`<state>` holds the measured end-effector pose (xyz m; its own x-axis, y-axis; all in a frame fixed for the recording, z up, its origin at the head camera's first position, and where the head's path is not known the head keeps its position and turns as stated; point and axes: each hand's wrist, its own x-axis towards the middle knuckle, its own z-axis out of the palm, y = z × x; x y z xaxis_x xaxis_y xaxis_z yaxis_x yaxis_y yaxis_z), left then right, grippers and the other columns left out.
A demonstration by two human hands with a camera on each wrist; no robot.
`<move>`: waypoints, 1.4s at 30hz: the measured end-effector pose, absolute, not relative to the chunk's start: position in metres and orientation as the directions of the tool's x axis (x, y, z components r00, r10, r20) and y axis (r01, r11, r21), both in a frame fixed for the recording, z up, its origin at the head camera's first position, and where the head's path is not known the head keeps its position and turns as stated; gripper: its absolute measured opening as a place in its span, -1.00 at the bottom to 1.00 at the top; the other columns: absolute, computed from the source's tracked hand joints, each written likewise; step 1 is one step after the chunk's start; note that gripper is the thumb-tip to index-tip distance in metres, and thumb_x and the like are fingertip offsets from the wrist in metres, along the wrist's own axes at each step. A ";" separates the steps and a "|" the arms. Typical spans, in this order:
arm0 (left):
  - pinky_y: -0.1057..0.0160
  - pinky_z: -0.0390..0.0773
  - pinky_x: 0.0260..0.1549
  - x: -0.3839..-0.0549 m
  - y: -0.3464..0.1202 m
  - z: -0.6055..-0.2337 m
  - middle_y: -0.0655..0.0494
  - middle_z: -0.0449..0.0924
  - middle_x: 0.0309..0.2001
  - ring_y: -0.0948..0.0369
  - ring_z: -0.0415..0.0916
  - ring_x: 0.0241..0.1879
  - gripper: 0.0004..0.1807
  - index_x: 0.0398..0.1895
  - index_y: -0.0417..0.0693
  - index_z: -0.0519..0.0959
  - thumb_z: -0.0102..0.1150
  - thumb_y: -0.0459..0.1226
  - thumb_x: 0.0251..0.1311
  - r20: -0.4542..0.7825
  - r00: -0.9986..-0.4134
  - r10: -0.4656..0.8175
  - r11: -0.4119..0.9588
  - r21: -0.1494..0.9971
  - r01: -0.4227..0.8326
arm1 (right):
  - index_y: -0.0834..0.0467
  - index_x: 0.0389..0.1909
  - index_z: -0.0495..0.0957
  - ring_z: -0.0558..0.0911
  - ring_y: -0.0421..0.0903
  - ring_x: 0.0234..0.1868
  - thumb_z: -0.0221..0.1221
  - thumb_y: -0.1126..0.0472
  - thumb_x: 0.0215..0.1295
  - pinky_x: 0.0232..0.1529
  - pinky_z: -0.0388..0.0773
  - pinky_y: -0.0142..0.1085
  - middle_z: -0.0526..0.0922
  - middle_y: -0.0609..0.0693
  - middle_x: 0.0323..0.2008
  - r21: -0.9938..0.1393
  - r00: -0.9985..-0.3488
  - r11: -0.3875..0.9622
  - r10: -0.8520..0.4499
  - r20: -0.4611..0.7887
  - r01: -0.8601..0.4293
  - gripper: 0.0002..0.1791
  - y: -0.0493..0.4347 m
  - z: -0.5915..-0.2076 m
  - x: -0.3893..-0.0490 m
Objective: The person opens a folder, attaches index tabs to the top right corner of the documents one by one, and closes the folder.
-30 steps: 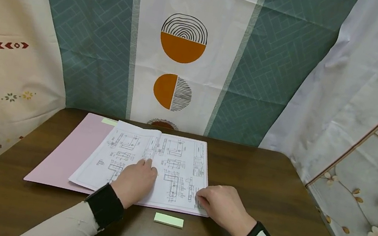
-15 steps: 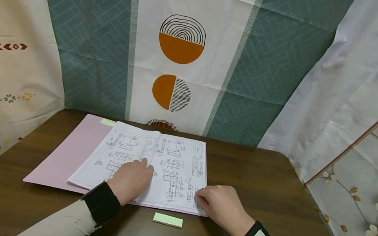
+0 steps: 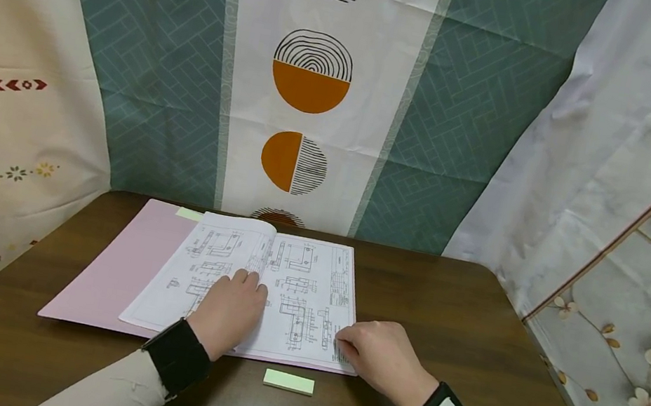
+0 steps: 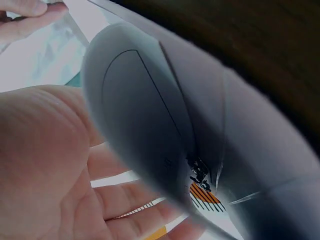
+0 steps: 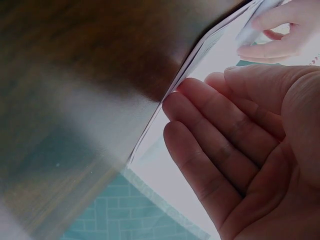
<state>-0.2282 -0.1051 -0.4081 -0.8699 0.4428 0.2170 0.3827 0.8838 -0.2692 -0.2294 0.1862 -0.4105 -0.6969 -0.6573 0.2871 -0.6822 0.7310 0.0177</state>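
Note:
A pink folder [image 3: 103,274] lies spread on the table, with white sheets of printed technical drawings on its right part. The turned sheet [image 3: 169,302] leans over to the left and bulges near the fold, its curved underside [image 4: 135,95] showing in the left wrist view. My left hand [image 3: 232,305] rests on this sheet beside the fold, fingers extended. My right hand [image 3: 381,350] touches the right edge of the right-hand sheet [image 3: 319,280] near its lower corner. In the right wrist view, the right fingers [image 5: 192,160] are loosely bent at the paper's edge, thumb beside the index finger.
A pale green sticky-note pad [image 3: 288,382] lies in front of the folder. Another pale green strip [image 3: 189,214] shows at the folder's top. The brown wooden table [image 3: 438,299] is bordered by hanging patterned cloths [image 3: 181,66] behind and at both sides.
My left hand shifts slightly left, then a little back to the right on the turned sheet. The right hand stays at the sheet's edge. The head view tilts slightly.

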 end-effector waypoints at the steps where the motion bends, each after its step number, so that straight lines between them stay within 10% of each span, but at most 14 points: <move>1: -0.03 0.70 -0.17 -0.228 -0.105 -0.408 -0.21 0.64 -0.18 -0.04 0.51 -0.20 -0.66 0.03 -0.31 0.72 0.55 -0.26 0.32 0.218 -0.869 0.443 0.883 -0.274 0.382 | 0.01 -0.26 0.87 0.41 -0.31 -0.54 0.56 0.18 0.34 -0.49 0.37 -0.39 0.81 -0.17 -0.38 0.017 -0.695 0.730 -0.658 0.288 -0.684 -0.95 0.186 -0.410 -0.229; 11: -0.05 0.68 -0.01 -0.216 -0.091 -0.399 -0.09 0.74 0.03 -0.05 0.63 0.02 -0.70 0.10 -0.14 0.76 0.47 -0.20 0.41 0.273 -0.803 0.530 0.848 -0.153 0.508 | 0.03 -0.26 0.86 0.42 -0.32 -0.54 0.55 0.18 0.35 -0.48 0.39 -0.39 0.81 -0.17 -0.38 0.025 -0.683 0.720 -0.669 0.292 -0.694 -0.96 0.188 -0.409 -0.229; 24: 0.17 0.64 -0.10 -0.190 -0.085 -0.390 0.15 0.71 -0.14 0.16 0.62 -0.16 -0.72 0.04 -0.02 0.79 0.53 -0.11 0.39 0.266 -0.634 0.726 0.659 -0.008 0.752 | 0.01 -0.23 0.87 0.44 -0.32 -0.54 0.55 0.18 0.35 -0.46 0.41 -0.39 0.82 -0.17 -0.37 0.018 -0.691 0.725 -0.663 0.288 -0.689 -0.95 0.188 -0.409 -0.230; 42: 0.31 0.44 -0.31 -0.177 -0.093 -0.400 0.33 0.52 -0.27 0.33 0.34 -0.30 -0.62 -0.08 0.10 0.75 0.63 0.09 0.24 0.160 -0.635 0.755 0.641 0.025 0.768 | -0.02 -0.25 0.87 0.41 -0.33 -0.55 0.55 0.22 0.32 -0.47 0.40 -0.40 0.81 -0.19 -0.38 0.024 -0.688 0.724 -0.665 0.291 -0.689 -0.93 0.188 -0.411 -0.229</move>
<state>-0.1773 -0.0926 -0.3996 -0.6355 0.7553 0.1600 0.7675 0.6406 0.0245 -0.2290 0.1878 -0.4106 -0.6880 -0.6649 0.2907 -0.6894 0.7240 0.0243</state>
